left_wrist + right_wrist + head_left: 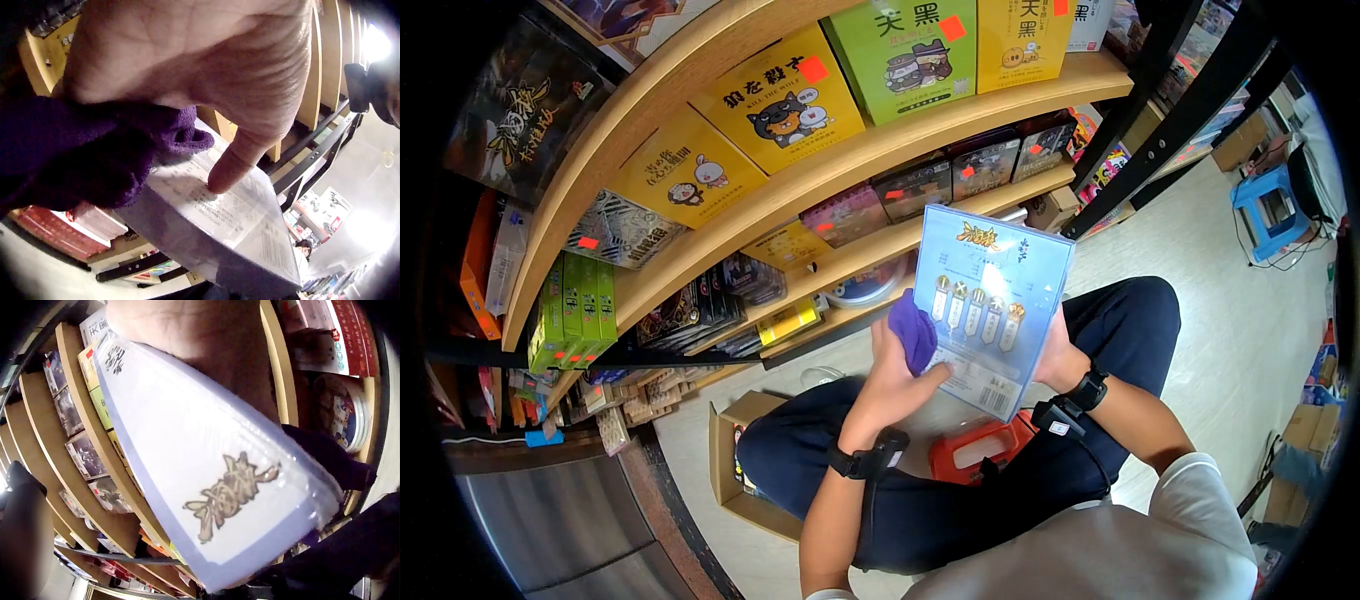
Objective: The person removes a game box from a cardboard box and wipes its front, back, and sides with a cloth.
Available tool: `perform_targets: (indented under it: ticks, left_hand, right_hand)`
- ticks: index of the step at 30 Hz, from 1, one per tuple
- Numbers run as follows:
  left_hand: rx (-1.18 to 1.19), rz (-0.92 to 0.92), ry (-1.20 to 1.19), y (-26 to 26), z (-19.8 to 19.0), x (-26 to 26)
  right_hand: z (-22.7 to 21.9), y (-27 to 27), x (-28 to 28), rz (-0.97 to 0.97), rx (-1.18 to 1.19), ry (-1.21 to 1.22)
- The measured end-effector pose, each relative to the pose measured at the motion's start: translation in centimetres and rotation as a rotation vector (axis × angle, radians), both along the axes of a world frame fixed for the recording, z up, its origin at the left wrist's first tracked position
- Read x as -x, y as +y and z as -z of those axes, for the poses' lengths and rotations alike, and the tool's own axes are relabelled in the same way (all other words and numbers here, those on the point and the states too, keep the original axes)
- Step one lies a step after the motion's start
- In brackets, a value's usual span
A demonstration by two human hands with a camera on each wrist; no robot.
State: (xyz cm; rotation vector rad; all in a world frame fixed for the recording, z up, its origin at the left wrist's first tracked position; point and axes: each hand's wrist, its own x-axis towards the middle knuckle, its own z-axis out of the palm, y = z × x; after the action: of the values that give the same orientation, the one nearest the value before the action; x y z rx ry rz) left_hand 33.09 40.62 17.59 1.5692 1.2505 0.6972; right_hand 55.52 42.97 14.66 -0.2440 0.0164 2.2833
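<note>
A light blue box (992, 300) in shiny clear wrap is held up tilted over the lap, its printed back facing the head camera. My left hand (900, 380) grips its left edge, thumb on the printed face, with a purple cloth (913, 332) between palm and box. In the left wrist view the thumb of the left hand (206, 69) presses near the small print of the box (206, 206), beside the bunched cloth (137, 150). My right hand (1056, 352) holds the box's right edge, fingers hidden behind it. The right wrist view shows the box's side (187, 444) under the right hand (200, 337).
Curved wooden shelves (840, 160) with upright game boxes stand ahead and left. An open cardboard box (745, 500) lies by the left knee, and a red-orange container (960, 455) sits between the legs. A blue stool (1268, 215) stands at the far right.
</note>
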Motion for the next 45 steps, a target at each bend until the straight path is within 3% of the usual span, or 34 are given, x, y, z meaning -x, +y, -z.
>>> perform_targets:
  ticks: [11, 14, 17, 24, 30, 37, 40, 42, 45]
  left_hand:
    - [-0.042, -0.067, -0.045, 0.2, 1.2, 0.0]
    - [0.042, -0.166, -0.171, 0.7, 0.5, -0.1]
    - [0.036, -0.413, -0.307, 0.9, 0.4, -0.7]
    - [0.171, -0.442, -0.318, 0.9, 0.8, 0.2]
    - [0.197, -0.375, -0.364, 0.4, 0.2, 0.3]
    - [0.147, -0.212, -0.107, 0.2, 1.7, 0.4]
    - [0.056, -0.311, -0.251, -0.1, 3.5, -0.1]
    - [0.036, -0.296, -0.189, -0.3, 3.8, 0.0]
    - [0.098, -0.227, -0.088, -0.2, 2.8, 0.1]
  right_hand:
    - [-1.1, -1.0, 1.2, -0.130, -0.059, -0.276]
    - [-2.1, -1.5, 2.3, -0.216, -0.029, -0.339]
    - [-2.0, -2.2, 3.1, -0.297, 0.018, -0.361]
    - [-0.9, -2.6, 3.5, -0.396, 0.050, -0.333]
    - [-1.7, -2.2, 3.4, -0.297, 0.090, -0.269]
    - [-1.3, -0.6, 2.6, -0.140, 0.040, -0.252]
    - [-0.8, 0.0, 2.0, -0.068, 0.036, -0.214]
    - [-1.2, 0.3, 1.6, -0.013, 0.063, -0.257]
    - [0.0, 0.6, 0.6, 0.002, 0.029, -0.081]
